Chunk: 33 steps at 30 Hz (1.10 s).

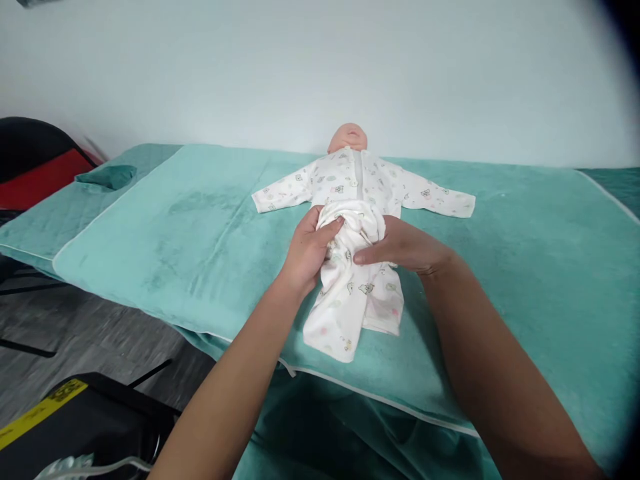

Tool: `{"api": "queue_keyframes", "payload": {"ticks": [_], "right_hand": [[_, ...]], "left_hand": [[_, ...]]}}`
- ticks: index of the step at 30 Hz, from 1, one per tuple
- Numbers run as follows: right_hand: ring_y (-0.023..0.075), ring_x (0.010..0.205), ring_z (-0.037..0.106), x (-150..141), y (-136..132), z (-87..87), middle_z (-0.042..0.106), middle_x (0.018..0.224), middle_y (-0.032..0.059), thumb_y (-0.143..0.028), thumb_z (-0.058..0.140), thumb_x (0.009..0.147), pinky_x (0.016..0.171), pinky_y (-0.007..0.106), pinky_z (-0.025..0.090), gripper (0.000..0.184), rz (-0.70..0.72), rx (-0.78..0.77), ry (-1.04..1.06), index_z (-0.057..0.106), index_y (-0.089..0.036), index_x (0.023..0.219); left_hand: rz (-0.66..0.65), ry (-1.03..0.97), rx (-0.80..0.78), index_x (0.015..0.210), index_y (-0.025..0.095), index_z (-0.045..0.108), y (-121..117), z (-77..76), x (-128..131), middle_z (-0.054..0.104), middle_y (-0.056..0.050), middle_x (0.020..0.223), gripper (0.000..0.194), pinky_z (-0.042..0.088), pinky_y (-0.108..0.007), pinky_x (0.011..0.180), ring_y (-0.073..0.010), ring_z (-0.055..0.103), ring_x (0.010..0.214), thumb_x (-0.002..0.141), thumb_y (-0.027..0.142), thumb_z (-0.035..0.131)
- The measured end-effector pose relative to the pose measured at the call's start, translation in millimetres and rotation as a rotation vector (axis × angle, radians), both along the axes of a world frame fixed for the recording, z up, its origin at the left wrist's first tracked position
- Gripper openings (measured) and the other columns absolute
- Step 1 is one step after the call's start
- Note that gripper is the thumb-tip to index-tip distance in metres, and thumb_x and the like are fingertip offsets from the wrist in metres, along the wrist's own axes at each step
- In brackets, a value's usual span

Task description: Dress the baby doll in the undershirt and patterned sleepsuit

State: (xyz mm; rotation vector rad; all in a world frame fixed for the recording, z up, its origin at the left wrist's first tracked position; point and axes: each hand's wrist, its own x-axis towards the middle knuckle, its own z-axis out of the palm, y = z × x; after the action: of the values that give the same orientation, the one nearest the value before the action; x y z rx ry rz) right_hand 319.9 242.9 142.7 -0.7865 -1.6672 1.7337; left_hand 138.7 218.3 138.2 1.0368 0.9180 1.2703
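Note:
A baby doll (349, 137) lies on its back on a teal towel (200, 227), head toward the wall. It wears a white printed sleepsuit (350, 180) with both sleeves spread out sideways. My left hand (307, 250) is closed on bunched white fabric at the doll's waist. My right hand (400, 243) grips the same bunch from the other side, thumb pressed on the cloth. The sleepsuit's legs (350, 313) hang loose toward me below my hands.
The towel covers a table against a pale wall. A dark chair with a red cushion (40, 177) stands at the far left. A black case with yellow tape (75, 420) sits on the grey floor at lower left.

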Motion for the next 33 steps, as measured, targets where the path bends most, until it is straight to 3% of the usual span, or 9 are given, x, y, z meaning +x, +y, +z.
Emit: {"api": "queue_keyframes", "payload": {"ticks": [4,9,13,17,20,22,25,29,33], "right_hand": [[0.0257,0.107,0.07,4.9,0.2,-1.3,0.075,0.11,0.0038,-0.026,0.089,0.068,0.087,0.035,0.058,0.061,0.043,0.019,-0.03,0.068,-0.023,0.125],[0.0212,0.091,0.071,1.0,-0.6,-10.1,0.076,0.103,0.0035,-0.03,0.085,0.073,0.081,0.033,0.057,0.038,-0.199,-0.053,0.159,0.074,-0.021,0.108],[0.018,0.079,0.069,-4.1,-2.5,-10.9,0.075,0.091,0.0017,-0.027,0.085,0.07,0.072,0.029,0.056,0.032,-0.295,-0.072,0.217,0.074,-0.019,0.099],[0.0196,0.082,0.069,0.3,-2.0,-11.0,0.075,0.094,0.0041,-0.032,0.085,0.071,0.07,0.029,0.055,0.039,-0.272,-0.056,0.157,0.073,-0.019,0.105],[0.0227,0.088,0.069,7.6,-0.6,-9.1,0.075,0.096,0.0056,-0.032,0.088,0.067,0.074,0.031,0.055,0.046,-0.102,-0.038,0.056,0.073,-0.017,0.108],[0.023,0.09,0.068,9.8,-0.9,-6.8,0.074,0.096,0.005,-0.03,0.089,0.064,0.076,0.031,0.054,0.048,-0.028,-0.011,-0.006,0.072,-0.017,0.107],[0.0175,0.072,0.063,6.7,-2.4,-4.4,0.07,0.08,0.0012,-0.033,0.083,0.07,0.064,0.028,0.05,0.032,-0.109,0.012,-0.077,0.07,-0.018,0.096],[0.0114,0.053,0.048,-0.4,-2.2,-2.1,0.057,0.06,-0.0032,-0.033,0.077,0.073,0.05,0.026,0.039,0.019,-0.193,0.084,-0.204,0.063,-0.02,0.077],[0.012,0.051,0.049,-2.1,-1.4,5.7,0.059,0.062,-0.002,-0.026,0.068,0.074,0.05,0.027,0.04,0.008,-0.067,0.2,-0.383,0.062,-0.022,0.074]], "left_hand": [[0.019,0.095,0.027,0.096,0.02,0.065,-0.5,2.7,0.2,0.068,-0.002,0.094,0.024,0.048,-0.027,0.078,-0.0163,0.062,0.084,0.083,0.039,0.073],[-0.108,0.245,0.047,0.102,0.018,0.069,-13.0,8.8,-1.8,0.071,-0.006,0.099,0.036,0.048,-0.03,0.078,-0.0207,0.064,0.089,0.086,0.051,0.069],[-0.261,0.357,0.013,0.103,0.018,0.07,-27.2,11.8,-3.2,0.073,-0.005,0.098,0.041,0.048,-0.03,0.075,-0.0234,0.065,0.09,0.075,0.047,0.081],[-0.147,0.122,-0.02,0.111,0.02,0.068,-29.3,7.2,-0.6,0.073,-0.005,0.107,0.042,0.049,-0.031,0.082,-0.0225,0.066,0.095,0.078,0.044,0.079],[-0.063,-0.032,-0.044,0.114,0.021,0.067,-23.8,3.6,0.0,0.073,-0.005,0.106,0.044,0.049,-0.03,0.081,-0.0204,0.066,0.091,0.078,0.045,0.078],[-0.024,-0.024,-0.064,0.113,0.02,0.067,-21.1,2.3,-0.5,0.072,-0.005,0.104,0.044,0.047,-0.028,0.075,-0.0185,0.064,0.086,0.078,0.046,0.078],[0.023,0.028,-0.071,0.112,0.021,0.067,-24.5,1.8,1.3,0.072,-0.005,0.104,0.041,0.046,-0.027,0.074,-0.0172,0.063,0.084,0.081,0.046,0.076],[0.063,0.081,-0.09,0.109,0.022,0.068,-48.4,3.3,12.3,0.072,-0.004,0.101,0.037,0.049,-0.03,0.08,-0.0191,0.064,0.088,0.082,0.046,0.075],[0.091,0.082,-0.163,0.109,0.021,0.068,-86.8,8.7,26.2,0.072,-0.005,0.102,0.033,0.05,-0.031,0.082,-0.022,0.065,0.094,0.086,0.045,0.071]]}}
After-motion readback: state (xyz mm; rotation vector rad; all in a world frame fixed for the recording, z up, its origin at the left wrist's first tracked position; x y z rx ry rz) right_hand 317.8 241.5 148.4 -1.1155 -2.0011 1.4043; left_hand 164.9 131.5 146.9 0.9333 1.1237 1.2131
